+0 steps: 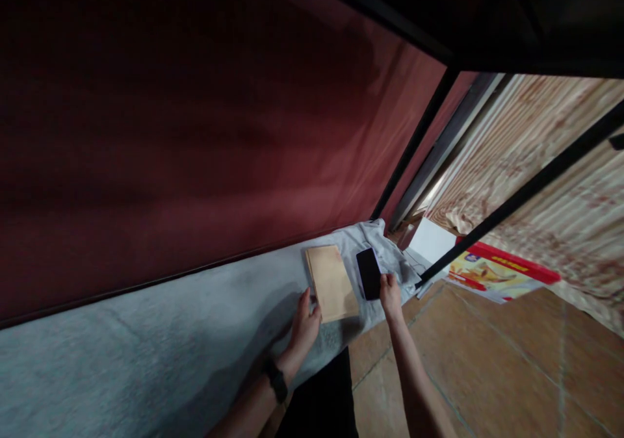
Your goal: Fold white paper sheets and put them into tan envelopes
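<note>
A tan paper-covered stack, like kraft envelopes or a thin notebook (333, 283), lies on the pale cloth-covered ledge (219, 314). Beside its lower left edge is my left hand (306, 324), fingers spread apart, with the thumb at or very near the edge. To the right of the stack, a smartphone (368, 274) with a dark screen is gripped by its lower right edge in my right hand (390, 295). Whether the phone rests on the cloth or is slightly raised, I cannot tell. A dark watch (275, 381) sits on my left wrist.
A dark red panel (219, 165) rises behind the ledge. Black metal bars (414, 142) frame the right end. On the tiled floor (487, 353) stands a red and yellow printed box (497, 272), near a patterned curtain-like cloth (550, 191).
</note>
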A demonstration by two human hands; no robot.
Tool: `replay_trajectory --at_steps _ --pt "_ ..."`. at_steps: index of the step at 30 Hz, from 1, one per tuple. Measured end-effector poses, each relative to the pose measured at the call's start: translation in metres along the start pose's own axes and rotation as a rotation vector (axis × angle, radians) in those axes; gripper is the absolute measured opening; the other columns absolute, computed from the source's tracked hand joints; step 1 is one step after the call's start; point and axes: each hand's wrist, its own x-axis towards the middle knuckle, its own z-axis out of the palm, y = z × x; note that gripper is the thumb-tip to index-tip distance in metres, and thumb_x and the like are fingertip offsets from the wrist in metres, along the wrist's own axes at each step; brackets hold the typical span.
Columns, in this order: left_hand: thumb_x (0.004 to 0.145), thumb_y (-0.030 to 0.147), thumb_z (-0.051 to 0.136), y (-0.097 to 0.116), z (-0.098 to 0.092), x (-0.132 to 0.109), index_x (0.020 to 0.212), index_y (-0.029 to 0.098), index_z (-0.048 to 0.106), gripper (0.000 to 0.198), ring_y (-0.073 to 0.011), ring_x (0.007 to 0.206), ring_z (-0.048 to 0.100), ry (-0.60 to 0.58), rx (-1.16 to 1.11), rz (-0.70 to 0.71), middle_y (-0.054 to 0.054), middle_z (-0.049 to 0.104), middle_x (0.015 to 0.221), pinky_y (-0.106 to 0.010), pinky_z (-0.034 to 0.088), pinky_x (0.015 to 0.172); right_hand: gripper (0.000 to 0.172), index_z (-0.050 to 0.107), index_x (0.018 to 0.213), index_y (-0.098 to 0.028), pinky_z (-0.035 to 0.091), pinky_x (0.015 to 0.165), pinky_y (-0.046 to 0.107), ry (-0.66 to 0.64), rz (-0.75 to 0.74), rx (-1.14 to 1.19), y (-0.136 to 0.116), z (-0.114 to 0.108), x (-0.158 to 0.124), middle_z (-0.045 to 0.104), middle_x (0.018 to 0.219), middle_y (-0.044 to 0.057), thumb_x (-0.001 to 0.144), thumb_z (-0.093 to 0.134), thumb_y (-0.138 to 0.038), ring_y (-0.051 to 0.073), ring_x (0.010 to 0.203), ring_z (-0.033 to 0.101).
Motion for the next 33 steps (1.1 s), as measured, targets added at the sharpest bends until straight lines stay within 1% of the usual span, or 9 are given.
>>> replay_trajectory --at_steps 3,5,8,10,14,17,20,23,33 --pt "0.081 0.025 0.072 0.007 -0.016 -0.025 0.124 0.023 0.065 0.044 -0.0299 0.146 0.041 0.077 -0.094 0.002 -0.013 0.052 0.151 -0.039 0.030 0.121 0.037 0.055 0.081 -0.024 0.041 0.067 0.033 0.019 0.009 0.147 -0.004 -0.015 -0.032 0.055 0.071 0.000 0.081 0.050 -0.060 0.021 0.071 0.051" --pt "0.085 0.035 0.071 0.011 -0.020 -0.039 0.124 0.023 0.067 0.041 -0.0299 0.141 0.048 0.025 -0.209 -0.086 -0.014 0.058 0.146 -0.041 0.037 0.116 0.037 0.055 0.079 -0.024 0.040 0.063 0.031 -0.096 0.066 0.324 -0.013 -0.009 -0.066 0.052 0.068 -0.002 0.078 0.058 -0.061 0.018 0.066 0.048" --pt "0.095 0.049 0.057 0.017 -0.025 -0.056 0.126 0.021 0.067 0.043 -0.0294 0.128 0.061 -0.055 -0.436 -0.253 -0.015 0.069 0.130 -0.044 0.048 0.107 0.036 0.055 0.078 -0.024 0.042 0.061 0.028 -0.377 0.175 0.641 -0.034 0.024 -0.127 0.055 0.071 -0.003 0.081 0.063 -0.059 0.016 0.064 0.049" --pt "0.100 0.051 0.047 0.019 -0.036 -0.065 0.119 0.018 0.070 0.044 -0.0264 0.115 0.068 0.012 -0.567 -0.280 -0.013 0.075 0.117 -0.040 0.052 0.101 0.037 0.057 0.078 -0.023 0.045 0.065 0.029 -0.505 0.216 0.734 -0.050 0.055 -0.168 0.058 0.074 -0.002 0.081 0.065 -0.059 0.016 0.067 0.052" --pt "0.098 0.050 0.054 0.021 -0.089 -0.083 0.101 0.016 0.074 0.040 -0.0205 0.085 0.074 0.297 -0.643 -0.234 -0.007 0.078 0.093 -0.031 0.057 0.084 0.038 0.062 0.083 -0.024 0.047 0.068 0.028 -0.610 0.179 0.650 -0.072 0.110 -0.230 0.061 0.075 -0.002 0.085 0.061 -0.062 0.017 0.071 0.055" --pt "0.094 0.047 0.063 0.027 -0.141 -0.097 0.104 0.014 0.074 0.037 -0.0190 0.079 0.073 0.339 -0.670 -0.177 -0.007 0.078 0.090 -0.031 0.058 0.080 0.039 0.066 0.092 -0.024 0.050 0.077 0.030 -0.679 0.106 0.593 -0.082 0.141 -0.262 0.067 0.085 0.000 0.089 0.055 -0.061 0.019 0.081 0.061" --pt "0.094 0.047 0.062 0.037 -0.182 -0.106 0.111 0.011 0.072 0.042 -0.0216 0.088 0.073 0.274 -0.654 -0.117 -0.010 0.078 0.094 -0.034 0.057 0.086 0.042 0.068 0.110 -0.024 0.049 0.096 0.034 -0.707 0.034 0.599 -0.091 0.164 -0.286 0.071 0.110 0.005 0.093 0.050 -0.058 0.022 0.104 0.064" --pt "0.093 0.048 0.064 0.043 -0.207 -0.109 0.115 0.009 0.072 0.045 -0.0253 0.101 0.072 0.249 -0.618 -0.095 -0.013 0.078 0.099 -0.036 0.055 0.094 0.048 0.067 0.123 -0.023 0.044 0.107 0.037 -0.736 -0.033 0.578 -0.099 0.179 -0.298 0.068 0.125 0.008 0.097 0.044 -0.056 0.023 0.117 0.061" --pt "0.097 0.053 0.055 0.034 -0.230 -0.103 0.123 0.012 0.070 0.051 -0.0284 0.117 0.066 0.026 -0.621 -0.181 -0.014 0.075 0.113 -0.041 0.048 0.106 0.048 0.069 0.127 -0.021 0.045 0.105 0.038 -0.684 -0.230 0.422 -0.101 0.191 -0.295 0.068 0.122 0.010 0.100 0.040 -0.048 0.023 0.115 0.061"
